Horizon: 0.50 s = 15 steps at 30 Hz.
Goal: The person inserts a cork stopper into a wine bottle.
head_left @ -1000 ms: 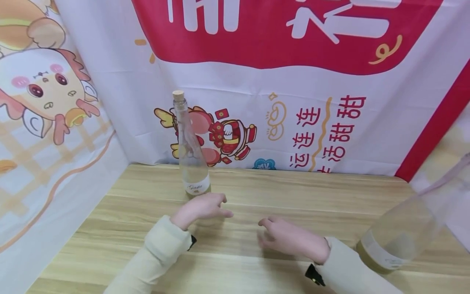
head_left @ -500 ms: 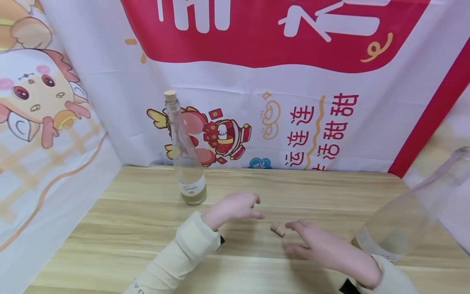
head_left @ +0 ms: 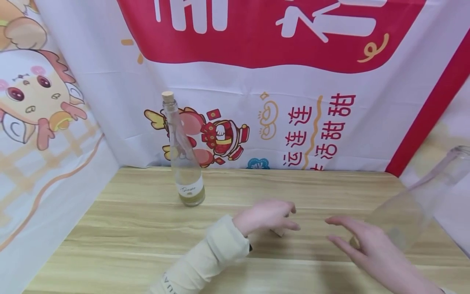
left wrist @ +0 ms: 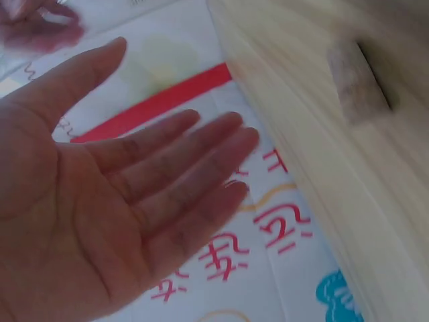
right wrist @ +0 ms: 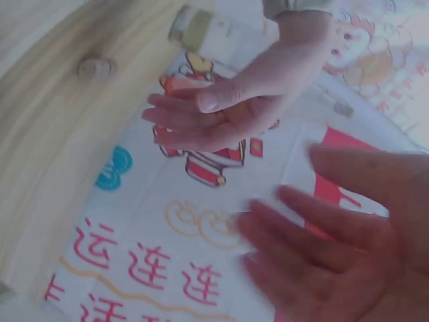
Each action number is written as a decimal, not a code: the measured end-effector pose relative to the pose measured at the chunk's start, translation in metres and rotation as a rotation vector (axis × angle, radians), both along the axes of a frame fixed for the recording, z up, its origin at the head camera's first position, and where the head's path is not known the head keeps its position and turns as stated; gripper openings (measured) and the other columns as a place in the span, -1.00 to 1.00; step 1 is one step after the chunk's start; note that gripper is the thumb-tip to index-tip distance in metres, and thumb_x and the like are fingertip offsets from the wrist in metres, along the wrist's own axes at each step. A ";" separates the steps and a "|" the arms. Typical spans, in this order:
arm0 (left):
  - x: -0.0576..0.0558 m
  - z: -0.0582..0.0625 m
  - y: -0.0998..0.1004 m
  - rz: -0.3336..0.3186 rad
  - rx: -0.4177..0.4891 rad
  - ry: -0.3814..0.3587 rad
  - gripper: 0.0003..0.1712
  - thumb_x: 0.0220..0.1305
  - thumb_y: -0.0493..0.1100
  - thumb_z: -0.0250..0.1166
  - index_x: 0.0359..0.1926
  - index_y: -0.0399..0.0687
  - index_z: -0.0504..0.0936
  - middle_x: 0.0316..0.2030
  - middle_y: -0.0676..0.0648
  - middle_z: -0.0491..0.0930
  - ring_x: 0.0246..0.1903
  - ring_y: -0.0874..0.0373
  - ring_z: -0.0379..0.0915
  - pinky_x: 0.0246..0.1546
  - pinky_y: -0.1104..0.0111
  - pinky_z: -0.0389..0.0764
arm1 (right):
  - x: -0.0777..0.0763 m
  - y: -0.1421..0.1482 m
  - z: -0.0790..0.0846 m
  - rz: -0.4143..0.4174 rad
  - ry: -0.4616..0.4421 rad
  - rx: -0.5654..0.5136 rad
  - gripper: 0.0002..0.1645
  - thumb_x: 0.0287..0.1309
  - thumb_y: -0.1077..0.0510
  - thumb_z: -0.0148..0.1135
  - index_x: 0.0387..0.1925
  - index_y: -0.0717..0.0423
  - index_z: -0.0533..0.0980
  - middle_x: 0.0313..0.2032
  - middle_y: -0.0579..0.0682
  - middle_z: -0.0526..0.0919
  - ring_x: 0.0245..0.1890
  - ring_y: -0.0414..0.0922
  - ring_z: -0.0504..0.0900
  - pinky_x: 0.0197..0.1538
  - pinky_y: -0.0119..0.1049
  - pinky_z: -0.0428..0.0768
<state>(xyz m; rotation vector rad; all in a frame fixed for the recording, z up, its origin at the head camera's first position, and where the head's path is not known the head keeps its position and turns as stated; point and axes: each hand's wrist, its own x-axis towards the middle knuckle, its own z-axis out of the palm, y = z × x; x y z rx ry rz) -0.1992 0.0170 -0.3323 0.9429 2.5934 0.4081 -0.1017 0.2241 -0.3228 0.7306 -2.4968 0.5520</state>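
A loose cork (left wrist: 358, 84) lies on the wooden table, mostly covered by my left hand (head_left: 266, 216) in the head view. That hand hovers over it with relaxed fingers and an empty palm. Farther right, my right hand (head_left: 374, 251) has its thumb and fingers spread, holding nothing. Its fingers overlap the lower part of an uncorked clear glass bottle (head_left: 407, 210) that stands at the right. On the left stands a similar bottle (head_left: 186, 167), upright, with a cork stopper (head_left: 167, 96) in its neck and a white label low down.
The pale wooden table (head_left: 139, 228) ends at the back against a white and red printed cloth (head_left: 235, 81) with cartoon figures and writing. Another printed cloth (head_left: 40, 163) hangs along the left side.
Both hands have moved to the right, the right one to the right-hand bottle. The loose cork has come into view on the table between them, and the left hand now passes over it.
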 end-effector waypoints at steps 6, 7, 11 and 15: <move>0.002 -0.004 0.028 -0.127 0.059 -0.017 -0.50 0.20 0.16 0.19 0.09 0.05 0.47 -0.06 0.11 0.56 -0.09 0.33 0.45 -0.06 0.51 0.43 | 0.005 0.012 0.020 0.095 0.288 -0.288 -0.50 0.17 -0.14 0.14 -0.27 0.26 0.60 -0.22 -0.05 0.66 -0.05 -0.43 0.50 0.00 -0.68 0.36; 0.003 -0.005 0.032 -0.138 0.073 -0.019 -0.50 0.21 0.16 0.18 0.10 0.05 0.46 -0.05 0.12 0.55 -0.08 0.34 0.44 -0.06 0.53 0.42 | 0.006 0.013 0.024 0.109 0.316 -0.352 -0.50 0.17 -0.10 0.16 -0.30 0.33 0.59 -0.21 -0.02 0.66 -0.04 -0.38 0.52 0.01 -0.65 0.38; 0.005 -0.009 0.053 -0.162 0.137 -0.002 -0.50 0.21 0.17 0.17 0.11 0.09 0.44 -0.02 0.18 0.52 -0.07 0.41 0.40 -0.08 0.62 0.38 | 0.009 0.016 0.032 0.216 0.390 -0.716 -0.69 0.03 0.29 0.31 -0.33 0.56 0.53 -0.21 0.14 0.65 -0.07 -0.18 0.55 0.07 -0.51 0.40; 0.008 -0.011 0.070 -0.155 0.210 0.050 -0.45 0.20 0.18 0.18 0.15 0.08 0.41 0.04 0.19 0.48 -0.01 0.44 0.37 -0.03 0.68 0.31 | 0.009 0.022 0.034 0.214 0.429 -1.000 -0.76 -0.05 0.48 0.27 -0.28 0.56 0.50 -0.17 0.13 0.61 -0.05 -0.09 0.50 0.15 -0.42 0.31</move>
